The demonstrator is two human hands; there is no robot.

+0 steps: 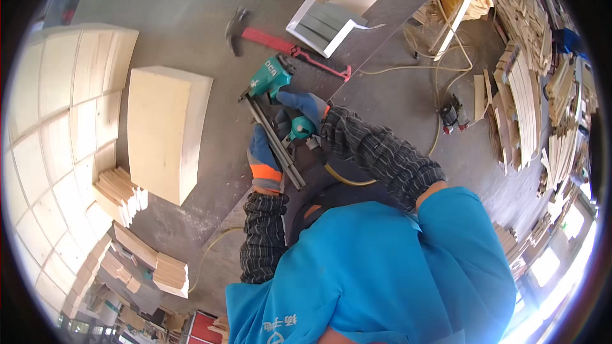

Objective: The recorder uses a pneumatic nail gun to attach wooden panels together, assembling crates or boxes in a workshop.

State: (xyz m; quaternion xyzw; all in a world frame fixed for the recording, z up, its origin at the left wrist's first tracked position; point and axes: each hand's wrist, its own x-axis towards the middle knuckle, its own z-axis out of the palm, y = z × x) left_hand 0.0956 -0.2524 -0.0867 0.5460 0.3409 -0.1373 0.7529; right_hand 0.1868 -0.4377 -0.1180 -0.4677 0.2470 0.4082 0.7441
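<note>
I hold a teal nail gun (271,76) with a long grey magazine (275,140) over the dark work surface. My right hand (306,107), in a blue and orange glove, is closed round the tool near its teal body. My left hand (262,154), gloved alike, grips the side of the magazine; its fingertips are partly hidden. A pale hose (347,181) leads off near the tool's lower end. Beyond the tool lies a hammer (271,39) with a red handle and dark head. Next to it an open white box (347,30) holds grey strips (322,28).
A pale wooden box (162,134) stands to the left, beside a stack of wooden boxes (70,102). Another tool (454,114) and coiled hose (468,57) lie on the right. Piles of wood strips (519,108) line the far right; bundled wood pieces (171,272) sit lower left.
</note>
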